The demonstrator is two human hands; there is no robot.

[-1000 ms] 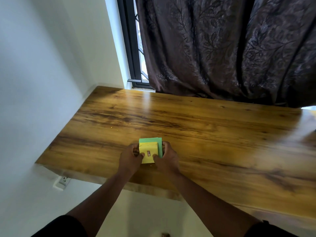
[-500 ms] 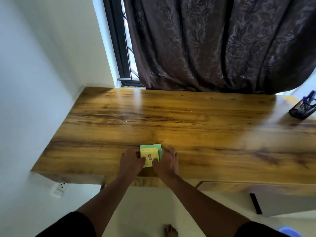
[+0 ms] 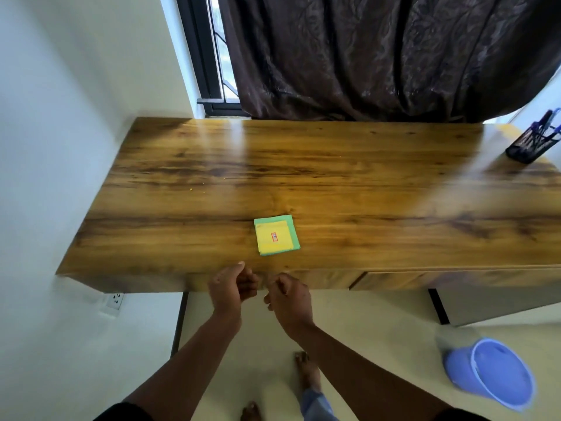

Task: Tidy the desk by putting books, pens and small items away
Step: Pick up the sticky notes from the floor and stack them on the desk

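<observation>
A small stack of square pads (image 3: 276,235), yellow on top of green with a tiny red label, lies flat near the front edge of the wooden desk (image 3: 364,183). My left hand (image 3: 232,287) and my right hand (image 3: 290,297) hang just in front of the desk's front edge, below the pads. Both have loosely curled fingers and hold nothing. Neither touches the pads. A black mesh pen holder (image 3: 529,144) with blue pens stands at the desk's far right.
A dark curtain (image 3: 379,56) hangs behind the desk, with a window frame (image 3: 206,56) at its left. The white wall (image 3: 45,147) borders the desk's left end and carries a socket (image 3: 115,300) low down. A blue bucket (image 3: 491,372) sits on the floor at right.
Both hands let go of the pad stack and pulled back off the desk toward me. The stack stays on the desk. The view has drawn back, showing the pen holder and bucket.
</observation>
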